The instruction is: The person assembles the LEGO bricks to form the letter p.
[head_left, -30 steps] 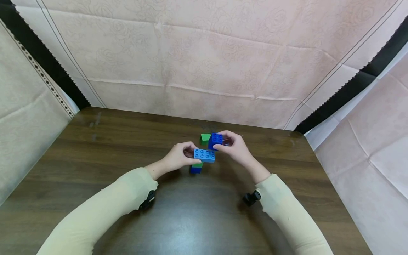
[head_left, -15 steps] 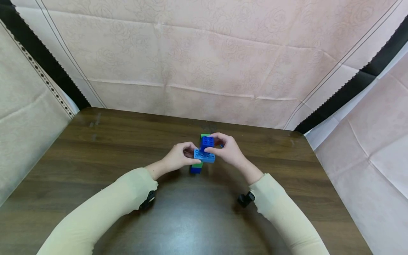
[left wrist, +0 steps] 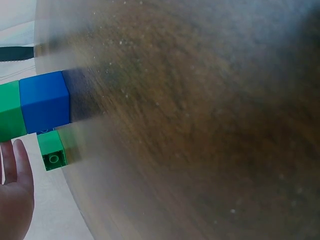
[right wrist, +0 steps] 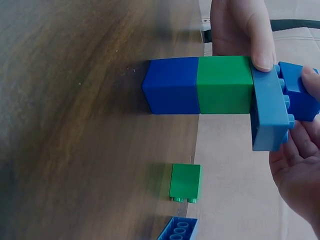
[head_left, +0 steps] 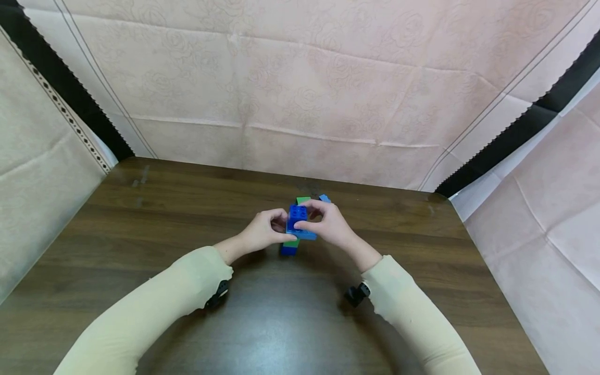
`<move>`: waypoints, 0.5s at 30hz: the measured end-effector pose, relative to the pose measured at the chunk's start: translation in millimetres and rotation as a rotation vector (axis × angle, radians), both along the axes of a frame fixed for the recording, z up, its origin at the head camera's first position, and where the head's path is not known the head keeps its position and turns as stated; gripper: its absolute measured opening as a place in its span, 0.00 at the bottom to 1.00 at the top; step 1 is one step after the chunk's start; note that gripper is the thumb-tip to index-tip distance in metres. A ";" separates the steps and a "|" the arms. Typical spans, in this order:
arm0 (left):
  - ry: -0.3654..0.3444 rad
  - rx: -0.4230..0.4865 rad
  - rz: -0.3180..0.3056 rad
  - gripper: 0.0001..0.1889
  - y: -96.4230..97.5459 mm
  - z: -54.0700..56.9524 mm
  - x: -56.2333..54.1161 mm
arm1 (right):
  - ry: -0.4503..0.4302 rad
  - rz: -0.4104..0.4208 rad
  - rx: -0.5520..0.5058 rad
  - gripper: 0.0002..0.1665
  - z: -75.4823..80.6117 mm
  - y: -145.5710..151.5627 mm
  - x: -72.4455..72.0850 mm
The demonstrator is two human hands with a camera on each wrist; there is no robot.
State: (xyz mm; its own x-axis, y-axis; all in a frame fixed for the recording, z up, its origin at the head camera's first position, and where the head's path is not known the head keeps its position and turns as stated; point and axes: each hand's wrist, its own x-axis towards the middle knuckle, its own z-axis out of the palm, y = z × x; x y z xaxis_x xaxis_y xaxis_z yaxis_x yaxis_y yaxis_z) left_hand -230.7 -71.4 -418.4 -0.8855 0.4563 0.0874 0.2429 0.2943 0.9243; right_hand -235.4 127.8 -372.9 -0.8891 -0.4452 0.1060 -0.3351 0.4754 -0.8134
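A small stack stands upright on the table: a dark blue brick (right wrist: 172, 86) at the bottom, a green brick (right wrist: 225, 85) above it, and a longer light blue brick (right wrist: 270, 115) on top, jutting right. My left hand (head_left: 266, 230) grips the stack's top from the left, thumb along the light blue brick. My right hand (head_left: 332, 227) pinches another dark blue brick (head_left: 297, 213) between thumb and fingers, studs up. This brick is right at the studs of the light blue brick, over its left part. In the left wrist view, my left fingers (left wrist: 22, 162) reach beneath the green brick.
Behind the stack lies a loose green brick (right wrist: 185, 182). To its right is a loose blue brick (right wrist: 179, 230), its hollow underside showing in the right wrist view. Pale patterned cloth (head_left: 300, 94) hangs behind the brown wooden table (head_left: 187, 208).
My right hand has carried the dark blue brick left and toward me, onto the light blue brick's left part. The loose blue brick has come into sight. My left hand has stayed put.
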 end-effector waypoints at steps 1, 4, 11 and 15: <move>0.003 0.000 -0.004 0.15 -0.2 -0.1 0.0 | 0.004 0.004 0.006 0.22 0.2 0.0 0.5; 0.025 0.008 -0.013 0.15 -1.0 -1.1 -0.4 | 0.020 0.014 0.022 0.22 0.5 -0.7 1.7; 0.062 0.016 -0.025 0.16 -2.4 -3.1 -0.7 | 0.043 0.012 0.028 0.21 0.1 -1.6 4.1; 0.021 0.009 -0.019 0.15 -1.3 3.3 2.3 | 0.052 0.017 0.028 0.22 -1.5 -1.0 4.7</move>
